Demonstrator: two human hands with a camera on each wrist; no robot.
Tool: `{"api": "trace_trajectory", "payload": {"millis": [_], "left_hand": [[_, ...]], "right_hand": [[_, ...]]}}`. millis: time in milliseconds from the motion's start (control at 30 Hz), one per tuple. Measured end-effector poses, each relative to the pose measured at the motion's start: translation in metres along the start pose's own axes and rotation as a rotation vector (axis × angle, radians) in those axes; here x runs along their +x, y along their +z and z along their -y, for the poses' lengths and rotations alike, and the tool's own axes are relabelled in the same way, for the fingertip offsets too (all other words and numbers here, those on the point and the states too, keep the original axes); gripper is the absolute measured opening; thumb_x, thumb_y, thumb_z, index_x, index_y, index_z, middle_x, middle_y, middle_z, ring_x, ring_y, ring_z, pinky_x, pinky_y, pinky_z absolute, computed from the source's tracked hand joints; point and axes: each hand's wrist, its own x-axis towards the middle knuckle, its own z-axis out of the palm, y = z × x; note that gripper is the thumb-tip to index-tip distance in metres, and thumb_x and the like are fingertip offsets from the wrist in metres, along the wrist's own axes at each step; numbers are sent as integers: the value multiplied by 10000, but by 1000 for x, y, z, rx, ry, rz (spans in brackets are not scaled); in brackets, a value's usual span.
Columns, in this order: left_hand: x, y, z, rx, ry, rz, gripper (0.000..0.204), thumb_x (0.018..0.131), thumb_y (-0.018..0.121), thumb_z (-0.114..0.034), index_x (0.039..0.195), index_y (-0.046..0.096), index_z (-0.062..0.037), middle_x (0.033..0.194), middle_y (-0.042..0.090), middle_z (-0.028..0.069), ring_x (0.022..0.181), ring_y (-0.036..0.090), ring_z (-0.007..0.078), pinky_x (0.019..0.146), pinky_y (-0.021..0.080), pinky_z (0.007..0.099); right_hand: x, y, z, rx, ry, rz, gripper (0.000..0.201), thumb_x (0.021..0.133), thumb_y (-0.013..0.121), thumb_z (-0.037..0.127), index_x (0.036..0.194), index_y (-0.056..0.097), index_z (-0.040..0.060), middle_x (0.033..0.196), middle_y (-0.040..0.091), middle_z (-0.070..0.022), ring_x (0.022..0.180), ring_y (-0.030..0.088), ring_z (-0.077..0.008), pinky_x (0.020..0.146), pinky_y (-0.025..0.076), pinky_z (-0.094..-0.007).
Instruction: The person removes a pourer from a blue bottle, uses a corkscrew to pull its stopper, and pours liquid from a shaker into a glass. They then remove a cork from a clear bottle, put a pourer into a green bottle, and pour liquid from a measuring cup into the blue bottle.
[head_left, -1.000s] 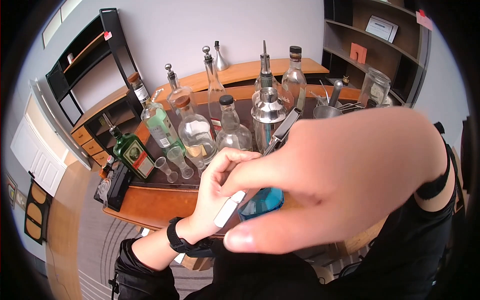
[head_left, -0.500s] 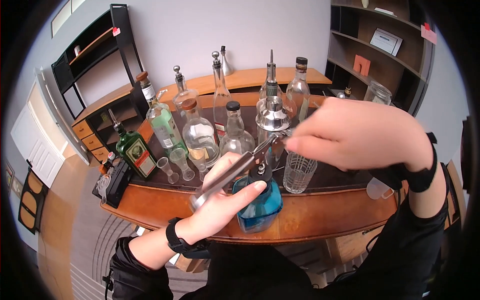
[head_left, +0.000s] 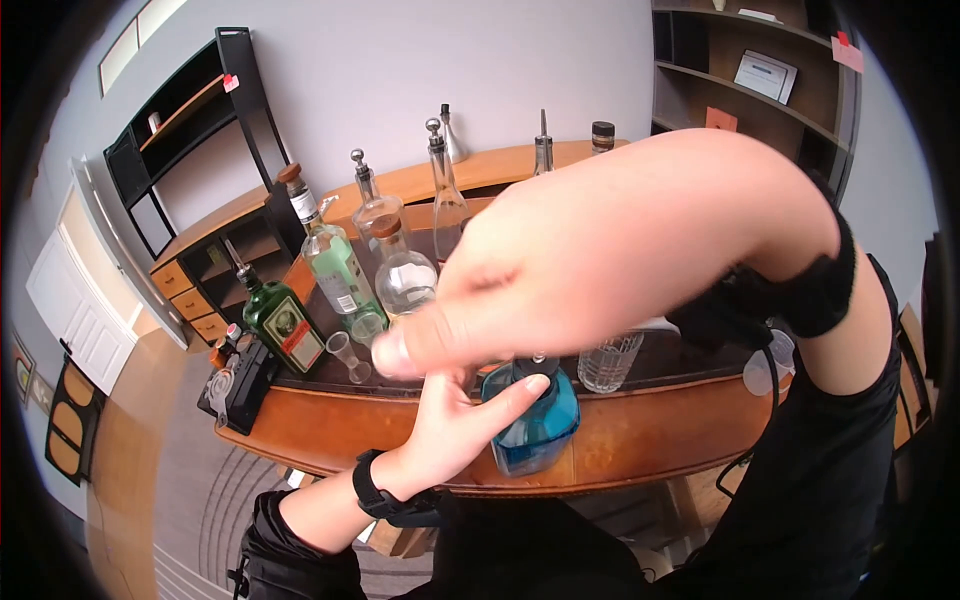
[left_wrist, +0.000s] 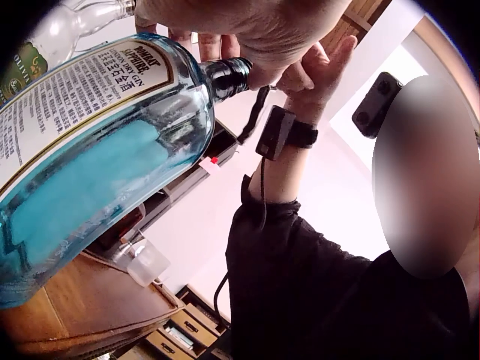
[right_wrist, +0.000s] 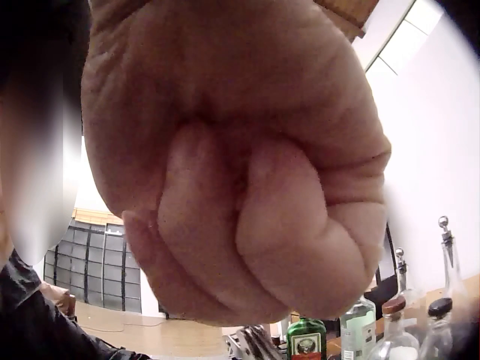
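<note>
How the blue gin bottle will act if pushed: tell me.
The blue bottle looks like clear, hard glass, so it should stay stiff but could crack if knocked. Its flat sides suggest it would slide or tip rather than roll. Its smooth surface may be slippery, though the left hand has hold of its neck.

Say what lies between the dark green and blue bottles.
Head view: beside the dark green bottle, small glasses, bottles behind them; then the left hand at the blue bottle. The right hand may hide more.
</note>
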Motion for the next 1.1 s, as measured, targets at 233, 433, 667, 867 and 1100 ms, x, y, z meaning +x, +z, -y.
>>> {"api": "trace_trajectory", "payload": {"millis": [233, 433, 667, 867, 1100], "left_hand": [[6, -9, 13, 68, 136, 59, 357, 843, 724, -62, 1171, 584, -30, 1076, 604, 31, 1038, 559, 108, 939, 444, 287], [0, -3, 3, 13, 35, 18, 361, 853, 715, -55, 1177, 558, -24, 1117, 605, 41, 1091, 553, 127, 983, 417, 296], [1, -7, 8, 11, -1, 39, 341, 841, 720, -48, 1152, 578, -42, 1119, 603, 36, 1097, 540, 117, 985, 405, 299], [0, -4, 5, -34, 35, 26, 335, 846, 720, -30, 1147, 574, -18, 1113, 606, 47, 1061, 555, 116, 961, 433, 287], [-1, 1, -5, -72, -78, 24, 424, 837, 739, -59, 1210, 547, -4, 1190, 598, 79, 1140, 557, 151, 971, 462, 320]], "right_hand": [[-38, 6, 20, 6, 142, 151, 540, 960, 461, 561, 940, 743, 102, 633, 645, -92, 548, 598, -211, 512, 455, -305], [-58, 13, -16, -168, 410, 223, 428, 971, 507, 458, 959, 747, 104, 567, 631, -57, 488, 594, -193, 479, 455, -297], [-22, 8, -59, 18, 220, -62, 360, 974, 431, 308, 964, 649, 23, 585, 598, -36, 552, 578, -129, 552, 475, -278], [4, 2, -35, 107, 75, -39, 480, 1001, 399, 407, 896, 636, 2, 549, 527, -21, 520, 478, -117, 576, 424, -275], [-19, 12, -21, 53, 11, -37, 423, 979, 539, 426, 1063, 688, 39, 567, 533, -27, 520, 433, -96, 503, 353, -267]]}}
